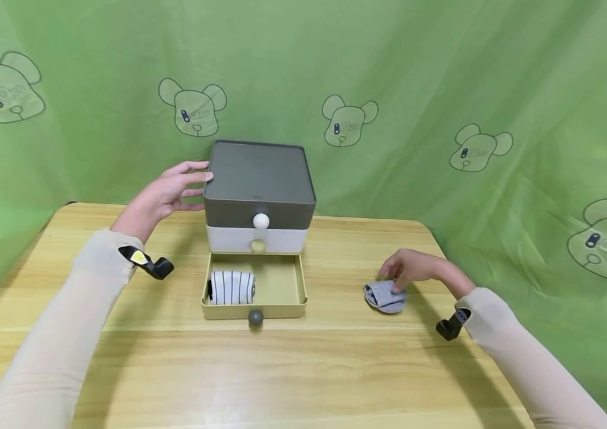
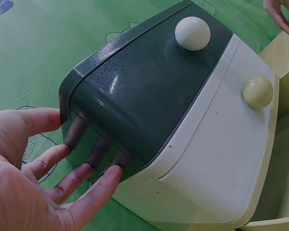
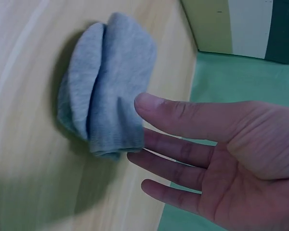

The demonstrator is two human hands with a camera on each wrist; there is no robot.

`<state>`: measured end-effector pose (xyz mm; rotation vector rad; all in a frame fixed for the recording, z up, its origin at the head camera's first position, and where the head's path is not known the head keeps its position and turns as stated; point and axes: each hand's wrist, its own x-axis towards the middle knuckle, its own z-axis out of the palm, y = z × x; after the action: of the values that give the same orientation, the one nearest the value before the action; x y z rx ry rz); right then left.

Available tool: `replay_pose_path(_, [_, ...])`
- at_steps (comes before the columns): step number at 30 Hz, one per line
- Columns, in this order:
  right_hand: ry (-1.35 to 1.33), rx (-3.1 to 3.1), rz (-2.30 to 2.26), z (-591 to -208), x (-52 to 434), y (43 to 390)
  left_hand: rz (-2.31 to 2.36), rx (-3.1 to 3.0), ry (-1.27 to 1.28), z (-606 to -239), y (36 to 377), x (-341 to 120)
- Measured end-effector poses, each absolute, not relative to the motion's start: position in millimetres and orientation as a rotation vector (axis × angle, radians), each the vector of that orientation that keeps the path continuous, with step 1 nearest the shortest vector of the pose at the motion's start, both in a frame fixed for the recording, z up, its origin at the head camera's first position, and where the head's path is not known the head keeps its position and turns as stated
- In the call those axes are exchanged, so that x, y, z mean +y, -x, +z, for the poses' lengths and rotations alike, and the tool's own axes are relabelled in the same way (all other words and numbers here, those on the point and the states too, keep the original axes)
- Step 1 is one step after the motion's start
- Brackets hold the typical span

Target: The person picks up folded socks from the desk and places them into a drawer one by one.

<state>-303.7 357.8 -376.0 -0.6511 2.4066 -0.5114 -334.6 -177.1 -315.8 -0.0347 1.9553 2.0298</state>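
Grey knit under our right hand (image 1: 409,269): a folded grey sock (image 1: 385,296) lies on the wooden surface (image 1: 335,369), to the right of the drawer box (image 1: 258,196). From the head view our fingers come down onto the sock's top edge. The right wrist view shows the hand spread, fingers (image 3: 173,149) straight and loosely apart, their tips right at the sock's near edge; we cannot tell whether they press it or only brush it. Nothing is gripped.

Our left hand (image 1: 166,193) is open too, palm turned toward the drawer box. Its fingertips (image 2: 94,159) rest flat against the left side of the dark grey top section, thumb up near the top edge. The fingers are straight, not wrapped round anything.

The drawer box stands at the back middle of the surface. Its dark top drawer carries a white knob (image 1: 261,221), and the white drawer below carries a pale yellow knob (image 1: 257,245); both are pushed in. The lowest one, a yellow drawer (image 1: 282,286), is pulled out toward us, with a grey knob (image 1: 256,318) on its front. Inside it, at the left end, lies a rolled striped sock (image 1: 232,287), white with dark lines. Behind the drawer box hangs a green cloth (image 1: 443,71) printed with bear heads.
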Motion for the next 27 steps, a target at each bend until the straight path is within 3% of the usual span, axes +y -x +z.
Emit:
replay_pose_path(12, [0.668, 2.342, -0.544, -396.6, 360.7, 308.0, 2.023, 1.964, 0.043, -315.6, 333.7, -177.3])
replay_pose_path(27, [0.7, 2.377, -0.556, -396.0, 360.0, 313.3, 2.009, 1.966, 0.028, -313.3, 332.1, -175.4])
